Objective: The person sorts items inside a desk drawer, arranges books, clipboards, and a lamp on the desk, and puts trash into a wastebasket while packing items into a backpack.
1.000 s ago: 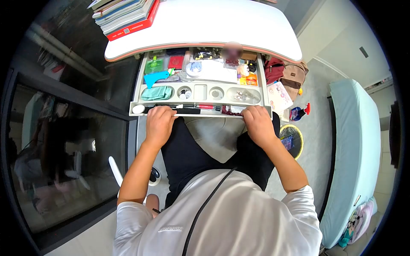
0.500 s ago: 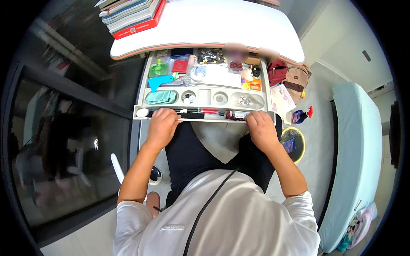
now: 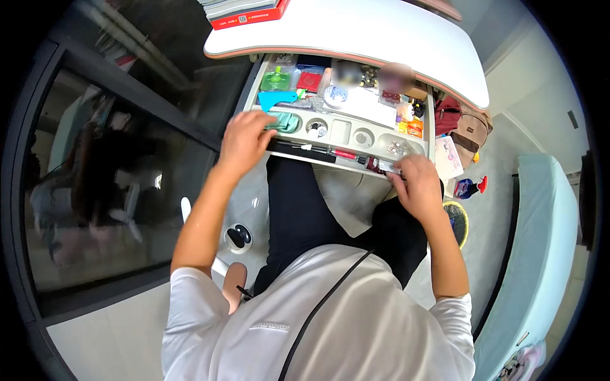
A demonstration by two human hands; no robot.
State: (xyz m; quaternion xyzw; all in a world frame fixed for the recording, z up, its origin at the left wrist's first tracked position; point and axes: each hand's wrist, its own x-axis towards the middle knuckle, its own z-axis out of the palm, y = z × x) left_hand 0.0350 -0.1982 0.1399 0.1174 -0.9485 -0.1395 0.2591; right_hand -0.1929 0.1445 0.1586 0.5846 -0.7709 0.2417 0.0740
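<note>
A pale drawer (image 3: 330,129) stands pulled out in front of me. My left hand (image 3: 246,141) is at its left side, fingers stretched apart over a folded teal cloth (image 3: 286,122); whether they touch the cloth I cannot tell. My right hand (image 3: 417,184) is closed at the right end of the drawer's front edge, thumb and fingers on either side of the rim. Beside its fingertips lies a dark red packet (image 3: 374,165) in the narrow front tray, along with a red pen (image 3: 345,154). Small loose items (image 3: 400,148) lie in a shallow cup close to this hand.
The white desktop (image 3: 356,32) overhangs the drawer's back, with stacked books (image 3: 248,14) on it. A green bottle (image 3: 275,80), a red booklet (image 3: 309,81) and a blue piece (image 3: 277,98) fill the rear. On the right floor are a spray bottle (image 3: 469,188), a bin (image 3: 462,222) and bags (image 3: 467,130).
My left hand has let go of the drawer's front edge and moved up to the teal cloth. My right hand stays at the front edge. The view has shifted, with the drawer now further right.
</note>
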